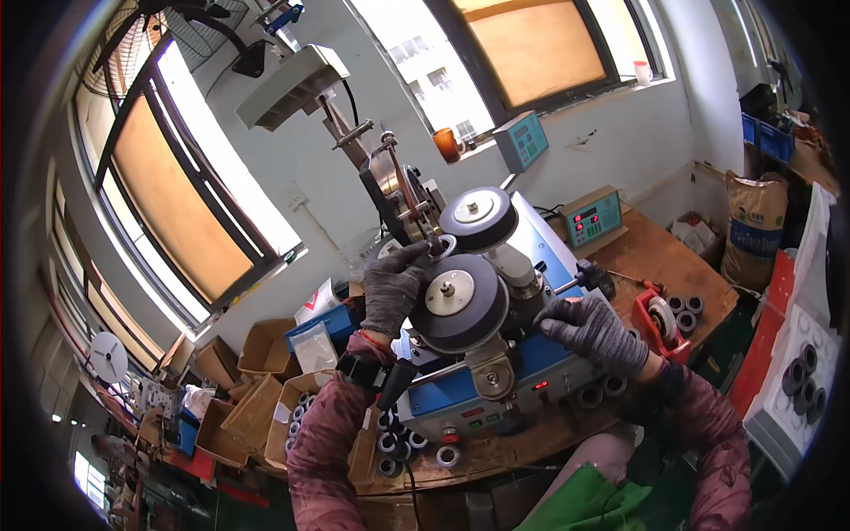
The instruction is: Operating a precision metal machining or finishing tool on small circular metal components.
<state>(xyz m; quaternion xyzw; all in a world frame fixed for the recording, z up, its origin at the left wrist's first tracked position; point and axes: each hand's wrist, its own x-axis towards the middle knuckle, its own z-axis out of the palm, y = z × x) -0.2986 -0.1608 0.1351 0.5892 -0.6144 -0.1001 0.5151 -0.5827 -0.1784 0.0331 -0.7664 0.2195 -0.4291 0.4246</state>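
A blue bench machine [553, 367] stands before me, with two dark, thick wheels on top: a near wheel [460, 301] and a far wheel [479, 218]. Between these wheels sits a small ring [446, 246], below an upright metal winding head [398, 190]. My left hand [395, 288], in a grey knit glove, reaches along the near wheel's left side; its closed fingers pinch the ring's left edge. To the right of the near wheel is my gloved right hand [595, 334]. Its fingers are curled together by the machine's side, below a black knob [596, 280], and hide whatever lies within them.
Dark rings [686, 314] and a red tape dispenser [660, 320] lie on the wooden table [637, 252] at right. A control box [593, 218] stands behind. More rings [400, 442] and cardboard boxes [266, 345] are at left. A white tray [792, 380] is far right.
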